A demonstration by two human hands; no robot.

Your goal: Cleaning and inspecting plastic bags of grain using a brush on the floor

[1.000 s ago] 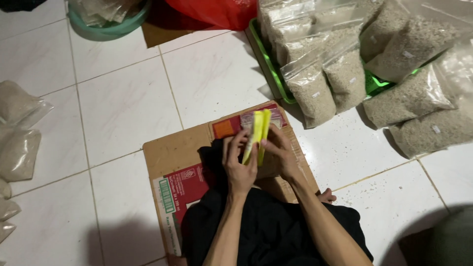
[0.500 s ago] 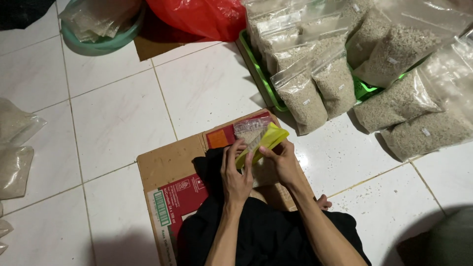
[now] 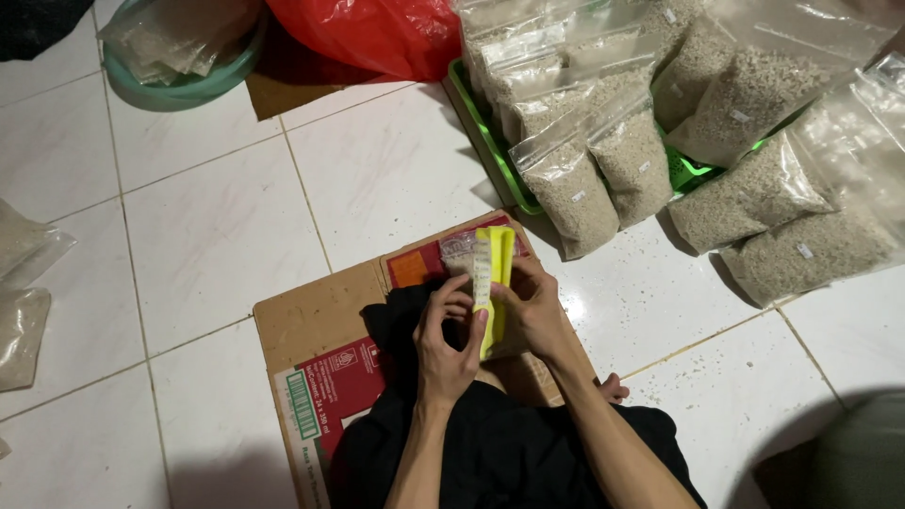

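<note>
Your left hand [image 3: 445, 339] and right hand [image 3: 534, 311] meet over your lap, both gripping a yellow clip [image 3: 494, 283] pinched onto a small clear bag [image 3: 459, 253], which stands upright between your fingers. Beneath them lies a flattened cardboard box [image 3: 311, 377] on white floor tiles [image 3: 217, 226]. Beyond your right hand, a green tray [image 3: 481, 141] holds sealed bags of pale grain [image 3: 603, 160], with more spread further right. Far beyond your left hand sit a teal basin [image 3: 179, 90] and a red plastic bag [image 3: 368, 33].
</note>
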